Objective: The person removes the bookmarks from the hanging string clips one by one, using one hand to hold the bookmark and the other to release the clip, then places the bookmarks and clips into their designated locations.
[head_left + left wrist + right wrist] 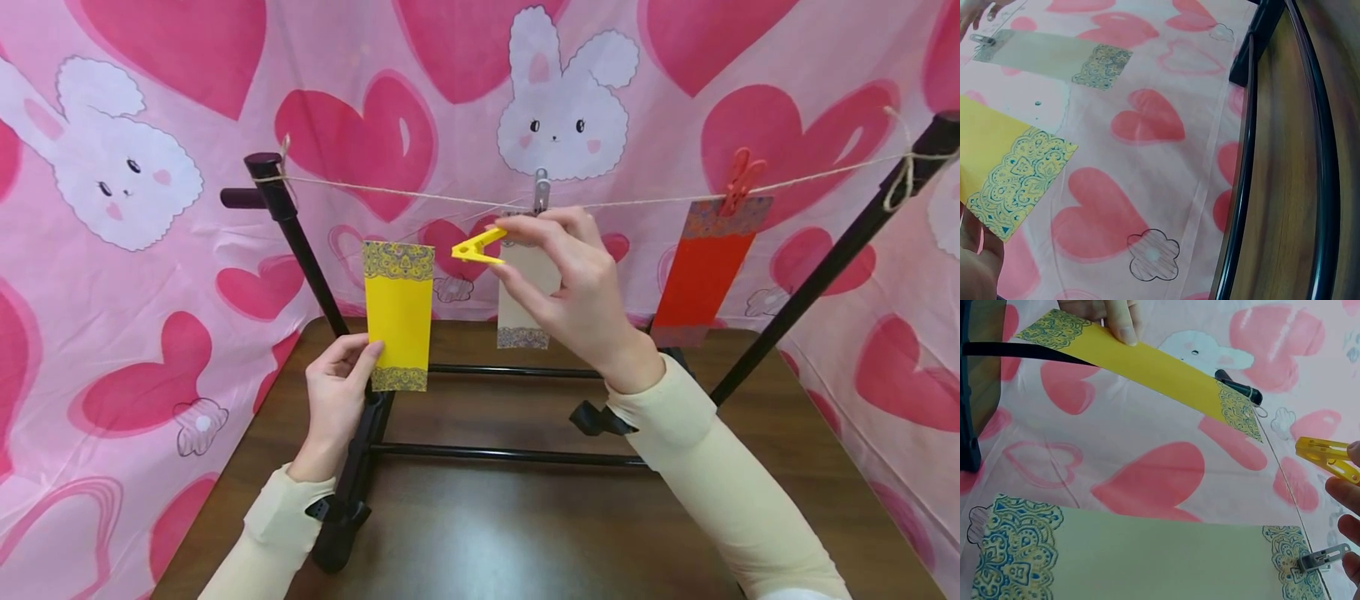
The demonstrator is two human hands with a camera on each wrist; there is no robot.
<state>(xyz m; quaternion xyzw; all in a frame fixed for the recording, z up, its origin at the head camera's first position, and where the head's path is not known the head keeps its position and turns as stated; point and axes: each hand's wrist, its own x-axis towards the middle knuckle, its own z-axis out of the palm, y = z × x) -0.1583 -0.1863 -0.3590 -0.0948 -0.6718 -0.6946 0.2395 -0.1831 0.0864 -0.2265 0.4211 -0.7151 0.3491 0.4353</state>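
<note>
My left hand pinches the left edge of an upright yellow card, thumb in front. Patterned bands run across the card's top and bottom, and its top lies below the string. To the right, my right hand holds a yellow clothespin by its spread handles, between thumb and fingers. The clothespin's nose points left toward the card, apart from it. Behind this hand hangs a cream card, clipped to the string by a grey clothespin. In the right wrist view the yellow card slants above the cream one.
A red card hangs at the right from a red clothespin. The string is tied between two black posts of a frame with low crossbars, standing on a brown wooden table. A pink cloth with hearts and rabbits surrounds it.
</note>
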